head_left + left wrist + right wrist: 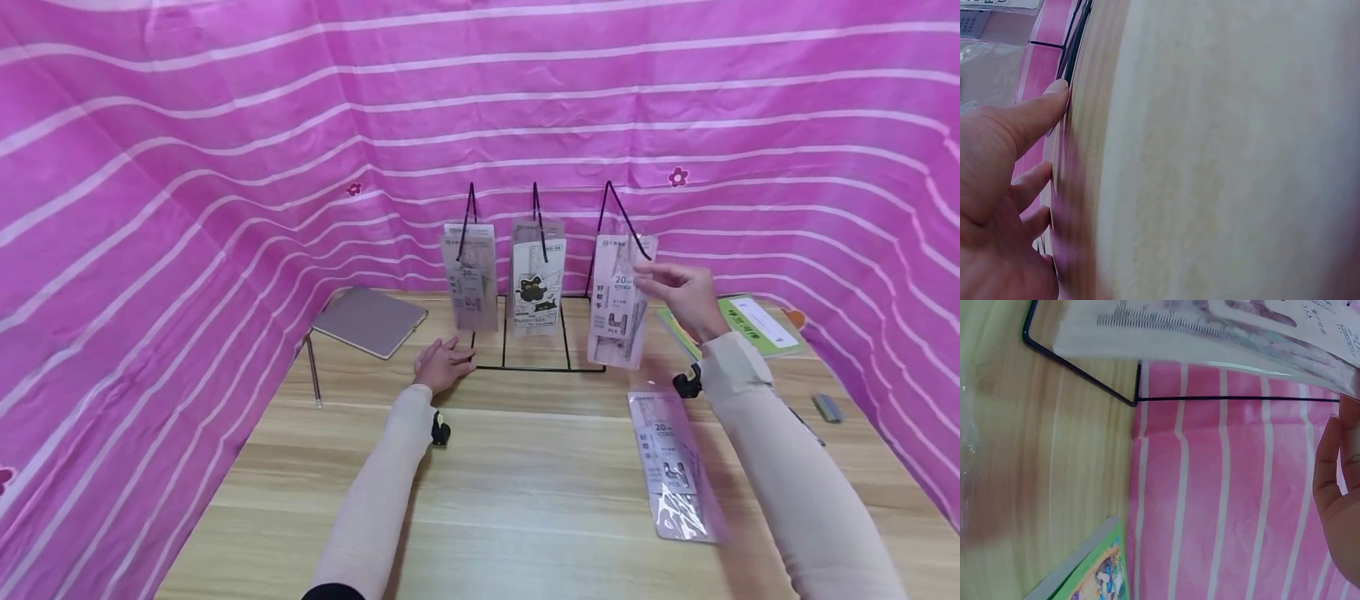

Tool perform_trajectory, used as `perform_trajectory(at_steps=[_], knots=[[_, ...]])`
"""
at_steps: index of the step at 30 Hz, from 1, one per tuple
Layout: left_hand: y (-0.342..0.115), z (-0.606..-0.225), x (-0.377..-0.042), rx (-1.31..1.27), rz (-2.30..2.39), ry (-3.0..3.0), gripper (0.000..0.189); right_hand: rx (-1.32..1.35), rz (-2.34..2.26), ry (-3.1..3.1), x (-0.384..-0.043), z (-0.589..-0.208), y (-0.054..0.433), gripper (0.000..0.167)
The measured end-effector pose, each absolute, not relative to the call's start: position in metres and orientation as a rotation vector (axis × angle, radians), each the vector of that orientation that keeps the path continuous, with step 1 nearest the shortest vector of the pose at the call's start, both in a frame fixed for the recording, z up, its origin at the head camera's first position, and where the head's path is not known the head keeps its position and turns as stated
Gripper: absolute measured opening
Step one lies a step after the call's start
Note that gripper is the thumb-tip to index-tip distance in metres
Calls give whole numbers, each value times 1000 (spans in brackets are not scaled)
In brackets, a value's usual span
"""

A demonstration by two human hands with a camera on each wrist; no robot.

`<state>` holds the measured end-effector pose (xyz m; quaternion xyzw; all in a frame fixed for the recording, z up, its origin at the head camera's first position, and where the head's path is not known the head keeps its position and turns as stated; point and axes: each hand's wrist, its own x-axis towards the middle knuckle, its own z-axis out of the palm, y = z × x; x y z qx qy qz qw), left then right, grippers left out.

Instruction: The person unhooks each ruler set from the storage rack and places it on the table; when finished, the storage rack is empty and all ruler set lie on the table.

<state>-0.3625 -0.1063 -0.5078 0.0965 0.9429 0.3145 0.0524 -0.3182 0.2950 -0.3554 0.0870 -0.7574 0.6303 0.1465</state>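
A black wire rack (pixel 536 368) stands at the back of the table, with ruler sets in clear packets hanging from its three hooks. On the right hook hangs a ruler set (pixel 617 312) marked 20; my right hand (pixel 686 296) pinches its upper right edge close to the hook tip. In the right wrist view, graduation marks show on this ruler set (pixel 1210 328). My left hand (pixel 444 365) lies at the rack's front left corner, its thumb (pixel 1038 115) against the wire. Other ruler sets hang on the left (pixel 472 279) and middle hooks (pixel 537 287), the middle one with a black cat print.
Another packeted ruler set (pixel 671 467) lies on the table below my right forearm. A grey notebook (pixel 371 321) and a pencil (pixel 313 371) lie at left. At right are a green book (pixel 757 321) and a small eraser-like block (pixel 828 408). Pink striped cloth surrounds the table.
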Motion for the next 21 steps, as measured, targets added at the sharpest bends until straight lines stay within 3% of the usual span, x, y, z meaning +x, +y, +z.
perform_trajectory(at_steps=[21], knots=[[-105,-505,-358,295,964,2884,41,236,1563,-2332,-270,-372,313,34]])
